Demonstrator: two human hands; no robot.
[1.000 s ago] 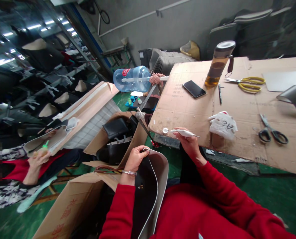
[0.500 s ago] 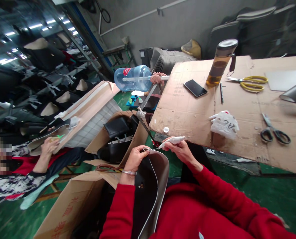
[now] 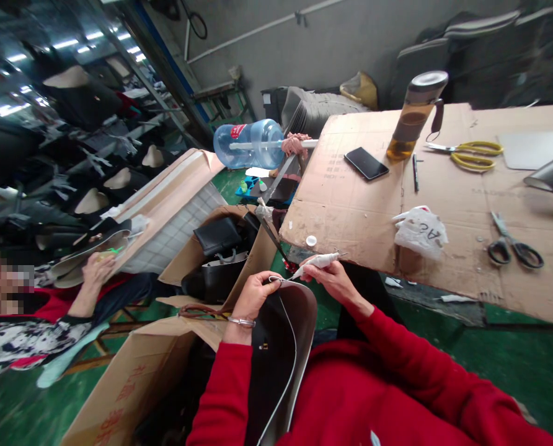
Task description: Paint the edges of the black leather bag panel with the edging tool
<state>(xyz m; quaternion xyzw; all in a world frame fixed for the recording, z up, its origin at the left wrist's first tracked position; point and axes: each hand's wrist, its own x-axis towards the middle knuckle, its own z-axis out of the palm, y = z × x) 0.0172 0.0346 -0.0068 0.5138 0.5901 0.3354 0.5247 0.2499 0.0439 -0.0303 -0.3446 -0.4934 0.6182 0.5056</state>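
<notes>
A black bag (image 3: 268, 350) with a grey inner side lies across my lap, and a thin white line runs along its edge. My left hand (image 3: 256, 297) pinches the bag's top edge between thumb and fingers, where a small white loop shows. In my right hand (image 3: 330, 277) is a slim, white-wrapped tool (image 3: 319, 261) with a thin pointed end. Its left tip is at the bag's edge, close to my left fingertips; whether it touches the edge I cannot tell.
The cardboard-covered table (image 3: 351, 217) ahead right holds a phone (image 3: 366, 163), a tea bottle (image 3: 413, 118), yellow-handled scissors (image 3: 474, 155), black scissors (image 3: 513, 241) and a plastic bag (image 3: 420, 230). Open cartons (image 3: 132, 371) stand left. A co-worker's hand (image 3: 98, 267) works beyond them.
My right hand has moved slightly left and down, bringing the tool's tip closer to my left fingertips. My left hand stays at the bag's edge. The co-worker's hand has shifted slightly.
</notes>
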